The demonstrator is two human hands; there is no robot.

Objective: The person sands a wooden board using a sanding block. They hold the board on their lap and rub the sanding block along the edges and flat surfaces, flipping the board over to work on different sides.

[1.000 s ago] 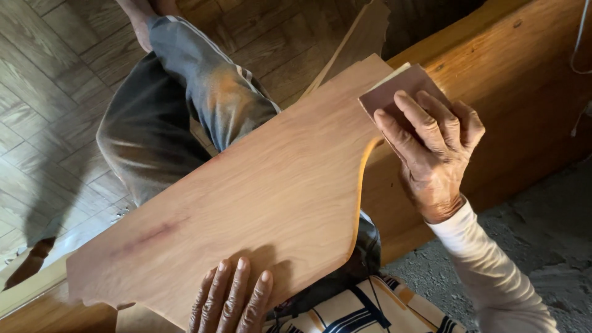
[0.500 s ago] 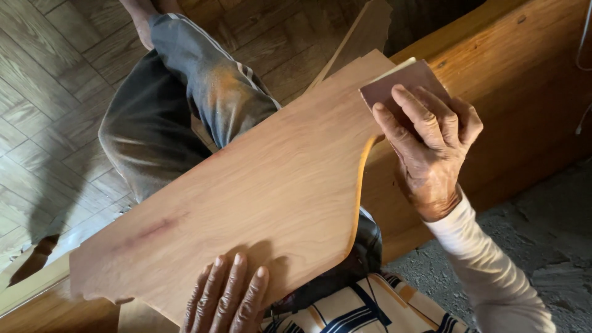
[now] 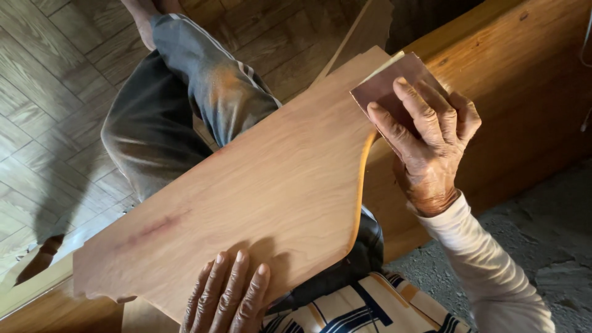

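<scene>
Board (image 3: pixel 259 191) across lap, over leg (image 3: pixel 179 105). Left hand (image 3: pixel 225 296) flat on near edge. Right hand (image 3: pixel 425 135) presses sandpaper (image 3: pixel 385 86) on far right corner. Beam (image 3: pixel 512 92) behind.

Wide bare face on the wooden board (image 3: pixel 259 197), nothing lying mid-panel. The right hand (image 3: pixel 425 135) with its sanding pad (image 3: pixel 388 86) blocks the top corner, the left hand (image 3: pixel 228 296) the near edge. The wooden beam (image 3: pixel 512 92) walls the right side, and the bent knee (image 3: pixel 203 92) crowds the far edge.
</scene>
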